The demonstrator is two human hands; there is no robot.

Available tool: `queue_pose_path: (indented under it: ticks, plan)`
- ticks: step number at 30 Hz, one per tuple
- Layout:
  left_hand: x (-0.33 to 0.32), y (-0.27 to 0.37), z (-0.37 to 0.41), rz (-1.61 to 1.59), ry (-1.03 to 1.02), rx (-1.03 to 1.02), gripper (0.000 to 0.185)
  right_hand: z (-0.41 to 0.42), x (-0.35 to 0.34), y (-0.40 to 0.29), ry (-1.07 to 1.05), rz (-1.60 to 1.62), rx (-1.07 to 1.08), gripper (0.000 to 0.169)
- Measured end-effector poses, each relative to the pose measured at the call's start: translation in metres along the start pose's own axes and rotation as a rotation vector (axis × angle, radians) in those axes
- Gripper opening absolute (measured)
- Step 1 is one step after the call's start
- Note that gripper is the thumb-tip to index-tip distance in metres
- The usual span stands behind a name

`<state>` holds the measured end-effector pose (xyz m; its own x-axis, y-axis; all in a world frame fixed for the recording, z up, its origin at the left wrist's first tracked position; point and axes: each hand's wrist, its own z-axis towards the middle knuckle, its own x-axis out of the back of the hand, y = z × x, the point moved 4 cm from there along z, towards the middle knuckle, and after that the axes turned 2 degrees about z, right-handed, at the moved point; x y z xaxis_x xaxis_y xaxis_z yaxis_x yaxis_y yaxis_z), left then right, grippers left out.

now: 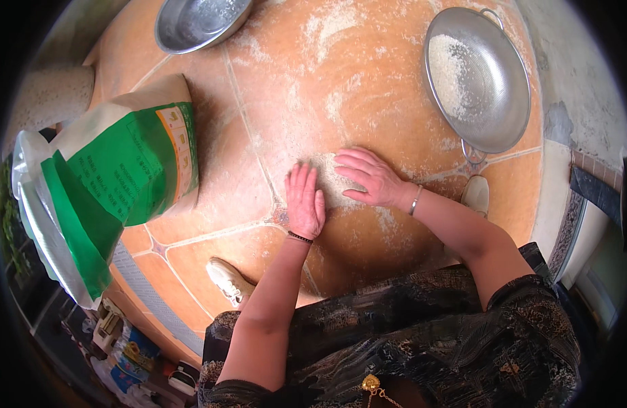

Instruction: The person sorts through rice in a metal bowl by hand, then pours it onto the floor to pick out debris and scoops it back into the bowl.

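My left hand [304, 200] lies palm down at the left edge of a small heap of pale grains [335, 181] on the orange tiled floor [216, 194]. Across the heap, my right hand [365, 177] rests with fingers spread over its right side. Neither hand grips an object. A perforated metal strainer [492, 86] with two loop handles sits at the upper right, with white grains inside along its left side. To the left stands a large green and beige bag [125, 158] bearing writing, its top flopped over. Loose grains and pale powder streak the tiles.
A metal basin [204, 25] stands at the top left, beyond the bag. My shoes [227, 278] are on the floor either side of my hands. A wall [573, 81] runs along the right. A metal grate strip [155, 301] crosses the lower left, near assorted items.
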<state>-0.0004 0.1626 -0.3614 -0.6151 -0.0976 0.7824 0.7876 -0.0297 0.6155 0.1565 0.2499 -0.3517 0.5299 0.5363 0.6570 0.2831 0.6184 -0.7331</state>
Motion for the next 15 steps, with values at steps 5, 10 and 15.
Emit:
queue_pose_path:
  ticks: [5, 10, 15]
  plan:
    - [-0.009, -0.017, -0.035, 0.104, 0.077, 0.145, 0.047, -0.035, 0.009, 0.002, -0.081, -0.194, -0.078, 0.071]
    - [-0.03, 0.006, 0.005, -0.186, 0.2, 0.132, 0.046, 0.005, -0.024, 0.003, 0.026, -0.147, -0.054, 0.065]
    - [-0.051, 0.012, 0.03, -1.264, 0.51, 0.724, 0.043, 0.035, -0.04, -0.01, 0.515, 0.697, -0.516, 0.025]
